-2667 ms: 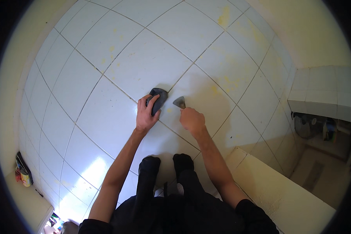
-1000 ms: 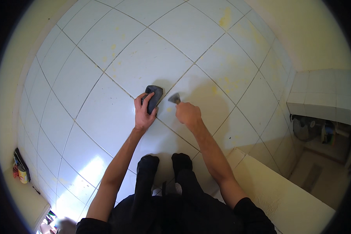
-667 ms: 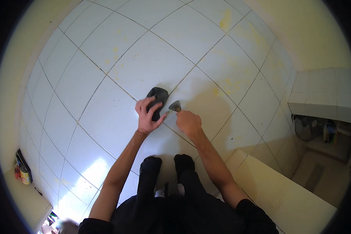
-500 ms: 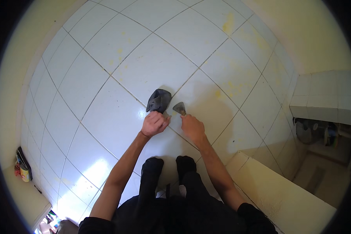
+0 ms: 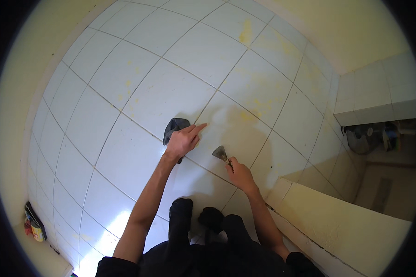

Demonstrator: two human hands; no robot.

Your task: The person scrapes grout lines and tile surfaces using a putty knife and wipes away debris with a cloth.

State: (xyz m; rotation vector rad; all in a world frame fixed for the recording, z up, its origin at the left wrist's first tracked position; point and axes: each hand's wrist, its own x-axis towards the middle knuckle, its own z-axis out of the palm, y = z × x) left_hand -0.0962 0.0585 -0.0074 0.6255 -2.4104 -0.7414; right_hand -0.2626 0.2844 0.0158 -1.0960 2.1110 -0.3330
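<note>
A dark grey cloth (image 5: 174, 125) is bunched in my left hand (image 5: 182, 141), spilling out past the far side, with a bit also showing by the wrist. My left index finger stretches out to the right over the white floor tiles, near a grout line; whether it touches the tile I cannot tell. In my right hand (image 5: 241, 175) is a scraper (image 5: 219, 152), gripped by its handle. Its flat, worn blade points away and to the left, over the tiles. The two hands are apart.
Yellow stains (image 5: 259, 108) mark the tiled floor (image 5: 166, 87) ahead and to the right. A cream ledge (image 5: 337, 221) runs along my right, with a recess holding several items beyond it. Small containers (image 5: 34, 226) stand at the far left. My dark-socked feet (image 5: 181, 210) are close below.
My left index finger has extended to the right while the hand keeps the cloth. My right hand has drawn back toward me and rightward with the scraper. My right foot has shifted; the view has tilted.
</note>
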